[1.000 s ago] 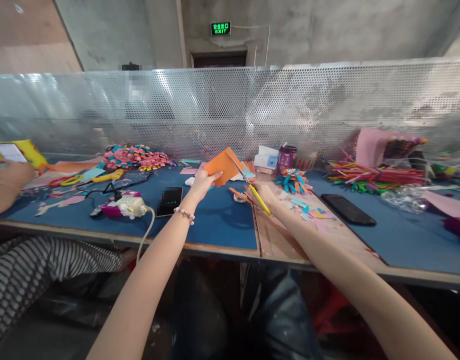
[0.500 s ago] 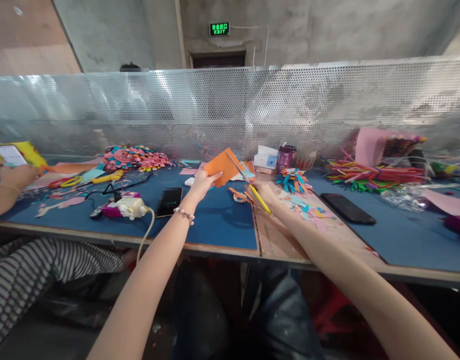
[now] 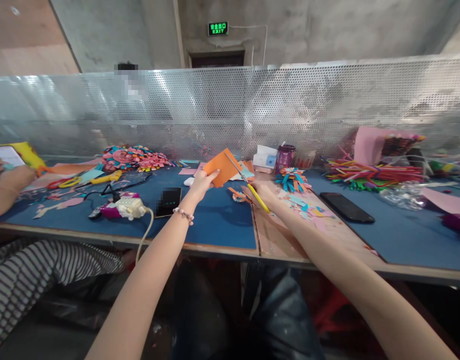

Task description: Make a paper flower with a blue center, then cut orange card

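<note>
My left hand pinches the lower edge of an orange paper sheet and holds it up above the blue table mat. My right hand is closed around the yellow handles of a pair of scissors. The blades point up and left and meet the right edge of the orange sheet. Thin orange strips lie on the mat just under the scissors.
A perforated metal screen closes the table's far side. On the mat lie a glue gun with cord, two phones, paper flowers, coloured strips, scraps and a purple cup. At the left, another person's hand holds a phone.
Almost nothing differs: both hands keep the sheet and scissors in the same place. The person on the left has shifted the hand with the phone slightly.
</note>
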Available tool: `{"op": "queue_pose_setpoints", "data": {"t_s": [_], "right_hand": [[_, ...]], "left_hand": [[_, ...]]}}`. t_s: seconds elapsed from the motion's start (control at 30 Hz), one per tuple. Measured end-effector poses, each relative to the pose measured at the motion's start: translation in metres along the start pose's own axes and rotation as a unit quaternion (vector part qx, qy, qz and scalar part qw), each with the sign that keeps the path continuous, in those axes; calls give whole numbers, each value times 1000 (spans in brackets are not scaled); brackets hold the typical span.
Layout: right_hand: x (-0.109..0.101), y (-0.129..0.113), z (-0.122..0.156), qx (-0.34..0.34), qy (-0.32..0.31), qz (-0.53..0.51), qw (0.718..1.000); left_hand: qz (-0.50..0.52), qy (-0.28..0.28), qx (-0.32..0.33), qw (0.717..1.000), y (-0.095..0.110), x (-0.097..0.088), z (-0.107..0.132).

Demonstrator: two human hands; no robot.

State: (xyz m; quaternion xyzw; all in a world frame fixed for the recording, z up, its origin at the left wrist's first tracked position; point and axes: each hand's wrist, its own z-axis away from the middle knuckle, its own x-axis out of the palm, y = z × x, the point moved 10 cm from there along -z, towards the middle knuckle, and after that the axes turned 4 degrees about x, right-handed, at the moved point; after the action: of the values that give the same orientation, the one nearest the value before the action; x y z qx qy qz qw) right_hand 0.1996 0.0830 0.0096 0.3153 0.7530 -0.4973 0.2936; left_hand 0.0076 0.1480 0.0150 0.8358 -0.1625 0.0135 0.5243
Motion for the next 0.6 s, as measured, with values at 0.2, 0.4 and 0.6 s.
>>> {"op": "queue_pose_setpoints", "data": {"t_s": [0.2, 0.4, 0.6], "right_hand": [[0, -5, 1, -23, -3, -13, 1000], [2, -4, 1, -14, 0, -11, 1000], [1, -3, -1, -4, 7, -1, 1000]], "left_hand": [[-18, 6, 9, 1000, -1, -4, -2], [-32, -18, 10, 999, -2, 2, -1], [-39, -31, 11, 999, -2, 6, -1]]}}
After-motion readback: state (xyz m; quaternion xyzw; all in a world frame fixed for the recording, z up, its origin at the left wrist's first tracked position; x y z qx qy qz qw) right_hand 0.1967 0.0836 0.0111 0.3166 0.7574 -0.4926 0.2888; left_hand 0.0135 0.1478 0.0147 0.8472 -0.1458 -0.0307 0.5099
